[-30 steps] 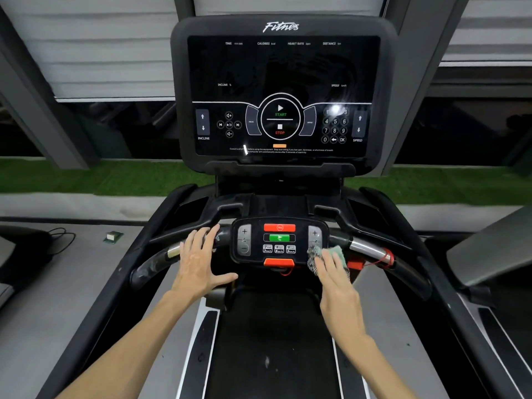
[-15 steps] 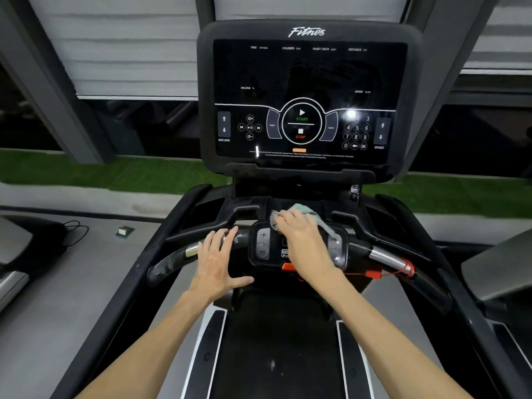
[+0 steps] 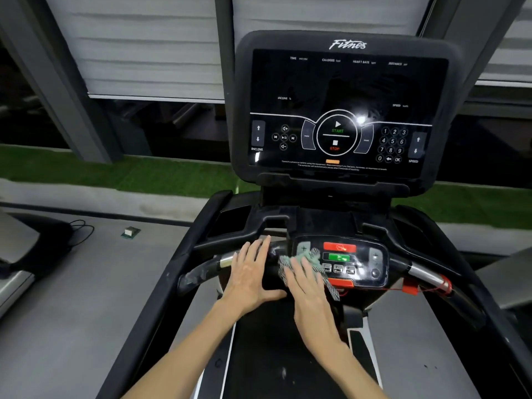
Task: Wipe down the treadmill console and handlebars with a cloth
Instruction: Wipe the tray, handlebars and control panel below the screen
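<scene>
- The cloth (image 3: 305,258) is a soft, crumpled rag, pale green with a grey-and-white checked border. It lies bunched on the left end of the small control panel (image 3: 362,264), and one checked tail hangs below the panel's lower edge.
- The right hand (image 3: 306,287) lies on the cloth with its grip spread and the fingers fairly straight, pressing the rag flat rather than pinching it. Motion blur softens the fingertips.
- The left hand (image 3: 250,276) rests palm down on the handlebar (image 3: 201,270), its grip spread, fingers straight and thumb out toward the right hand.
- The handlebar is a curved black tube, scuffed pale at its left bend, with a shiny metal sleeve on each side.
- The control panel is glossy black and rounded, with a red button (image 3: 339,247) above a green button (image 3: 339,257).
- The console (image 3: 342,90) stands upright behind — a dark, glassy slab with white markings and a glare spot.
- A red clip (image 3: 410,289) on a thin red cord hangs beside the right metal sleeve.
- The two hands hide the bar's middle and the panel's left corner.
- On the grey floor (image 3: 86,283) to the left sit a small box (image 3: 131,232) and a looped black cable (image 3: 83,230).
</scene>
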`<state>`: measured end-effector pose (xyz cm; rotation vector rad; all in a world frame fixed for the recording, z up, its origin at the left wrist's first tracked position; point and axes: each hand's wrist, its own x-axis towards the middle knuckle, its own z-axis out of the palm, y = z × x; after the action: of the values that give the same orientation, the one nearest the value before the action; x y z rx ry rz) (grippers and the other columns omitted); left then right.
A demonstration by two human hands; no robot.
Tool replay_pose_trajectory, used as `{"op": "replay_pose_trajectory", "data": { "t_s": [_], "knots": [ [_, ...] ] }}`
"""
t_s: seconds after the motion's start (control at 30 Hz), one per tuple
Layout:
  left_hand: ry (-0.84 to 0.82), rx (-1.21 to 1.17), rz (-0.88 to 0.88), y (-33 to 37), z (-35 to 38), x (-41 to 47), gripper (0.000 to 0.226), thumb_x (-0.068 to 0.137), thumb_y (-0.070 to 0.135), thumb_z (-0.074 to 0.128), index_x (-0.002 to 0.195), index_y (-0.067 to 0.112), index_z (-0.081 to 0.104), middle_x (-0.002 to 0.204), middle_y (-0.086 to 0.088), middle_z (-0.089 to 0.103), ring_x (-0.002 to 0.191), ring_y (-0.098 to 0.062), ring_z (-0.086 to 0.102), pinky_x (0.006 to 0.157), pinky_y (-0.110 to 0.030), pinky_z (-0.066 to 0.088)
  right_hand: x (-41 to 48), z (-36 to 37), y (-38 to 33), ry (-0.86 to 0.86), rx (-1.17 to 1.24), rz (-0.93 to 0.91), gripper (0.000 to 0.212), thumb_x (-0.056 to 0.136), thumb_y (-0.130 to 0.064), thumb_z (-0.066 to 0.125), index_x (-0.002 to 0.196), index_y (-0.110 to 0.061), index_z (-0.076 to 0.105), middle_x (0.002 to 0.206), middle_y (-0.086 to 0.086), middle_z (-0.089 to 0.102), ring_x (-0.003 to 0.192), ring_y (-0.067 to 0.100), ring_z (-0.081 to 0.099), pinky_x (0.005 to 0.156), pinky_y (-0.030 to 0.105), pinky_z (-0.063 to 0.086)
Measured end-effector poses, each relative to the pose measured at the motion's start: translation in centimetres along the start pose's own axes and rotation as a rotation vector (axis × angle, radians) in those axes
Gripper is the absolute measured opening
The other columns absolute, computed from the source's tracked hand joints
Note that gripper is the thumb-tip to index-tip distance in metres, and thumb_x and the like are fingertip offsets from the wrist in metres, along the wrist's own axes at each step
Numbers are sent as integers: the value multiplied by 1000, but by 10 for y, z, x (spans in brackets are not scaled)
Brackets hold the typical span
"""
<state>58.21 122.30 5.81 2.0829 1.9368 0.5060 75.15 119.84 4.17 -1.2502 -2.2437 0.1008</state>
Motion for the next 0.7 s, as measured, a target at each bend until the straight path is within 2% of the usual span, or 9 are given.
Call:
{"op": "replay_pose_trajectory", "data": {
  "t_s": [0.07,0.13,0.2,0.27,0.37,0.47,0.53,0.63,0.7],
  "knots": [
    [-17,-4,7,-1,-2,0,121,72,60,74,155,22,-4,162,-1,8,150,-25,0,122,-45,7,5,-3,1,9,-13,21,98,56,24,72,141,-11,38,149,9,39,143,22,21,118,46,17],
    [-34,9,15,0,-4,1,121,73,60,73,155,21,-6,163,-1,5,150,-26,-2,122,-46,7,30,-11,5,74,-13,129,86,60,25,70,137,-8,47,146,11,42,142,22,22,113,51,25],
    [-47,16,20,0,-5,0,120,75,59,72,155,21,-8,163,-1,2,150,-26,-4,122,-47,7,53,-19,6,109,-20,223,76,68,24,64,136,-6,49,145,13,45,140,23,25,106,58,36],
    [-58,11,37,-4,-7,-1,118,77,57,71,155,20,-8,164,-1,0,151,-25,-5,123,-45,5,52,-15,0,104,-56,220,76,69,23,65,137,-5,48,144,14,46,139,25,28,103,58,40],
    [-39,40,95,-14,-8,-4,109,83,55,67,155,20,-7,164,-4,-1,151,-24,-6,123,-40,2,23,1,-17,42,-100,139,86,61,21,72,138,-7,44,145,12,44,141,26,29,107,52,35],
    [-19,114,137,-33,-8,-9,102,87,54,62,155,22,-7,164,-7,-6,150,-26,-10,123,-43,1,22,3,-23,0,-144,91,86,58,23,73,135,-7,48,144,12,47,138,27,31,106,49,31],
    [24,145,159,-50,-7,-14,101,83,53,66,156,21,4,163,-12,4,151,-32,0,121,-49,8,42,0,-24,-13,-207,103,81,58,23,71,133,-5,53,142,13,48,137,30,36,106,49,35],
    [94,154,176,-82,-3,-22,107,65,51,82,150,15,29,151,-20,37,139,-41,36,107,-57,37,72,-2,-39,-61,-348,126,78,56,21,69,130,-1,55,137,17,52,132,36,43,103,52,42],
    [94,167,183,-100,0,-27,108,61,51,84,148,13,32,147,-21,44,134,-41,44,102,-57,42,79,5,-49,-71,-426,179,76,54,18,69,127,3,56,134,21,53,130,40,44,101,55,42]
  ]
}}
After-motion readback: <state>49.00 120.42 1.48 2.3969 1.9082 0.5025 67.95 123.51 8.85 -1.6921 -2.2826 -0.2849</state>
